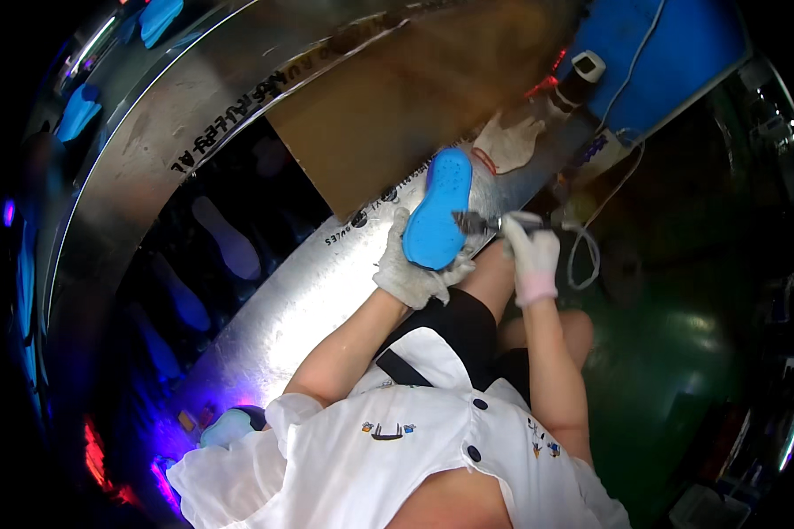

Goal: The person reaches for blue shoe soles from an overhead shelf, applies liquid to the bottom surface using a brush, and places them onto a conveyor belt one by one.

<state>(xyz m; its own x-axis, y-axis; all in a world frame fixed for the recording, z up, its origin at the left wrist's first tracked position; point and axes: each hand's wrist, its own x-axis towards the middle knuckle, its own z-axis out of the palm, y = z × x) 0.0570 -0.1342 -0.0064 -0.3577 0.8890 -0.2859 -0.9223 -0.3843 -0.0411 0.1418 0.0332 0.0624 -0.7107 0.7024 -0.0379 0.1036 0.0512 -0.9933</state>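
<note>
My left hand (412, 267), in a white knit glove, is closed around the heel end and edges of a bright blue shoe sole (450, 189). The sole's broad face is turned up, and its toe end points away from me. My right hand (531, 250), gloved in white with a pink cuff, grips a brush-like tool (476, 223). Its dark flat head meets the right edge of the sole near the middle; whether it presses on it I cannot tell. A pale hose (591, 256) hangs close to the tool's rear end.
A shiny metal table (300, 273) lies to my left, with brown cardboard (370, 115) beyond. Several soles (227, 238) lie on the dark conveyor at left. Ahead right are a loose white glove (510, 145), a dark white-topped device (582, 75) and a cable (626, 84) across a blue panel (679, 53).
</note>
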